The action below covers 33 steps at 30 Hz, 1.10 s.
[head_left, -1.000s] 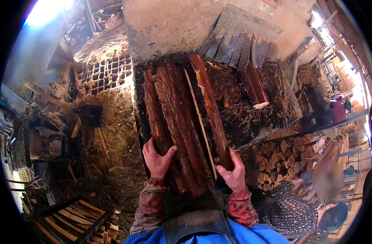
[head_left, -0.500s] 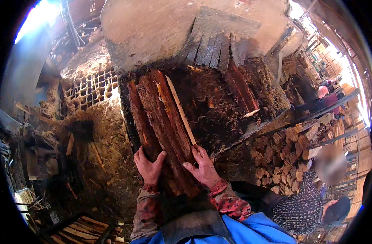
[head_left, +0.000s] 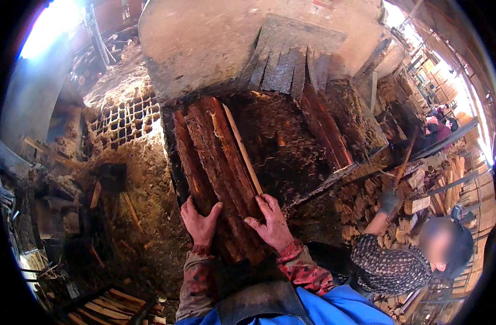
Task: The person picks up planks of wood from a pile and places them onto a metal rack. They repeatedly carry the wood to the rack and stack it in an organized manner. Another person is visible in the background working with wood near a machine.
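Several long, reddish-brown bark-covered wood slabs (head_left: pixel 218 157) lie side by side on the dark machine bed (head_left: pixel 280 162), their near ends toward my body. My left hand (head_left: pixel 201 223) grips the left edge of the bundle, thumb across the top. At the right edge, my right hand (head_left: pixel 272 222) is closed round the slabs beside a thin pale strip of wood (head_left: pixel 242 146), thumb on the bark. My fingertips are partly hidden by the wood. Farther right, another reddish slab (head_left: pixel 325 127) extends from under slit dark flaps (head_left: pixel 286 67) to the bed's edge.
A large tan housing (head_left: pixel 204 49) rises behind the bed. To the right, a co-worker in a dotted top (head_left: pixel 388 265) leans in, a gloved hand (head_left: pixel 389 201) on a stick, beside split wood (head_left: pixel 367 216). At left are a sawdust-covered grid (head_left: pixel 126 119) and wood strips (head_left: pixel 109 309).
The co-worker has raised their head and stretched an arm forward with a stick. The far slab's end now sits nearer the bed's edge, and its pale tip no longer shows. My hands barely moved.
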{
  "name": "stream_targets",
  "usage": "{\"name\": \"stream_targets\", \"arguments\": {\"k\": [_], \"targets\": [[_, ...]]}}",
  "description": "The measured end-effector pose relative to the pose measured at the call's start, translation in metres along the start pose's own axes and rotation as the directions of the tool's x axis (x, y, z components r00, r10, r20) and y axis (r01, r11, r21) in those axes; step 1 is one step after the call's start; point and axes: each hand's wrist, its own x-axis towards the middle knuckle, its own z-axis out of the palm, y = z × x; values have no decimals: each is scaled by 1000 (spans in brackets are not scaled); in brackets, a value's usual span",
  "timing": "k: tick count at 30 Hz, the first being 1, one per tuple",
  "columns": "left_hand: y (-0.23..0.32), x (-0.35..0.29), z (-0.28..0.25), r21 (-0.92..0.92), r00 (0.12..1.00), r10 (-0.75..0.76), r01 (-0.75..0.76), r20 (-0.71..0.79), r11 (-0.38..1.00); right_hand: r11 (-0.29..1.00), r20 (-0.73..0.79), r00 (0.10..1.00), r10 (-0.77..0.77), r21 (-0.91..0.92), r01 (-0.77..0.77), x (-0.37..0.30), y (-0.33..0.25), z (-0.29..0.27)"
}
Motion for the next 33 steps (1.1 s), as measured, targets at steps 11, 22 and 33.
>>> {"name": "stream_targets", "arguments": {"k": [11, 22, 33], "targets": [[6, -1, -1, 32, 1000, 0, 0, 5, 999, 992, -24, 993, -115, -50, 114, 6, -3, -1], [0, -2, -2, 4, 1000, 20, -20, -5, 1000, 989, -127, 992, 2, -145, -20, 26, 49, -13], [-1, -2, -1, 47, 999, 53, -53, -6, 998, 949, -118, 979, 166, -249, -192, 59, 85, -13]]}}
